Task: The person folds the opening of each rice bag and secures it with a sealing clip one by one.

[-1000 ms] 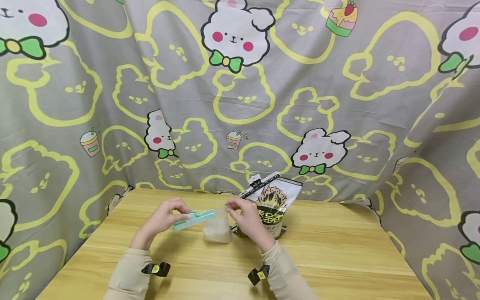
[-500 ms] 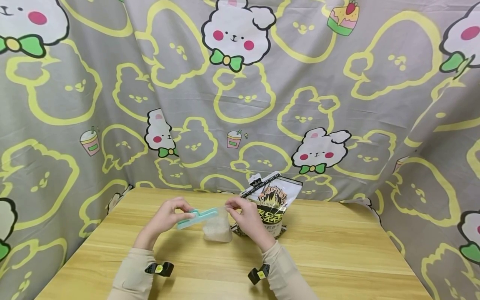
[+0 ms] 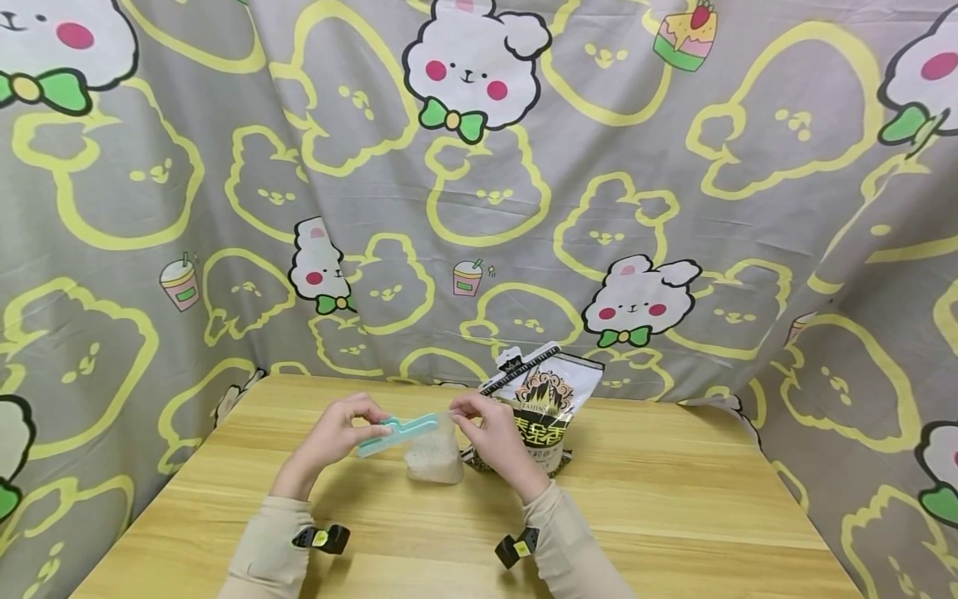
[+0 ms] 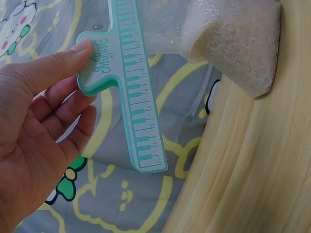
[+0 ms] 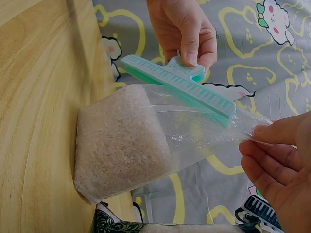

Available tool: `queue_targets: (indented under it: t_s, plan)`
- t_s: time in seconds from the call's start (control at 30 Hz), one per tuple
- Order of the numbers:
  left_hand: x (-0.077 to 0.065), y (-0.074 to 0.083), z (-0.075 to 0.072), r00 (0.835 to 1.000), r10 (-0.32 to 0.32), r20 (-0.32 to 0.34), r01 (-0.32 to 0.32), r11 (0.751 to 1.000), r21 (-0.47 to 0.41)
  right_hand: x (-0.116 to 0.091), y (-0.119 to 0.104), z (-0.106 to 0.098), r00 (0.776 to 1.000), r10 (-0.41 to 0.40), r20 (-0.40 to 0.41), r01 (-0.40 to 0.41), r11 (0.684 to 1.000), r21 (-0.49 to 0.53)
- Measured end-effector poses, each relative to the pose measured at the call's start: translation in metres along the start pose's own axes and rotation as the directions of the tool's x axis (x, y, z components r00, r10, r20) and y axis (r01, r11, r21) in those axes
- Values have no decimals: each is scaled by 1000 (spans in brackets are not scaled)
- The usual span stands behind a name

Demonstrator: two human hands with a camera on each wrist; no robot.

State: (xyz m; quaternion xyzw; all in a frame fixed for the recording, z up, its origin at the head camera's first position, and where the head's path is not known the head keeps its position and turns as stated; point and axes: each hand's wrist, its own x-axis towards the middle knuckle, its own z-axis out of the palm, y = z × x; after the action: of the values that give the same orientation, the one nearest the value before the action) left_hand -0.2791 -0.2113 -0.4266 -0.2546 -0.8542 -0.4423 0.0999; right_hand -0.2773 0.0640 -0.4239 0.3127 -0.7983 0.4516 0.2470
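Observation:
My left hand (image 3: 346,424) pinches the handle of a mint-green bag clip (image 4: 136,87) between thumb and fingers. Piano keys, a ruler scale and the word "Music" are printed on the clip. A clear plastic bag of rice (image 5: 121,141) stands on the table, its rice filling the lower part. With thumb and fingertips my right hand (image 3: 486,428) pinches the gathered top of this bag and holds it up. In the right wrist view the clip lies across the bag's upper, unfilled part, its far end near my right fingertips.
Just behind my right hand stands a printed white, black and gold bag (image 3: 550,408), with a black-and-white clip (image 3: 520,370) across its top. All this is on a wooden table (image 3: 659,499). A grey cartoon-print curtain (image 3: 479,208) hangs behind and at both sides.
My left hand has moved the green clip a little to the right, so it overlaps more of the rice bag's top. My right hand has stayed in place, pinching the bag.

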Motion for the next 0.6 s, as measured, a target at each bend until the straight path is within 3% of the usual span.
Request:
queue_targets:
  t_s: [0.6]
  plan:
    - [1,3,3,1000,13,-20,-13,1000,-2,0,-3,-1,1000,2,0,-2,1000,1]
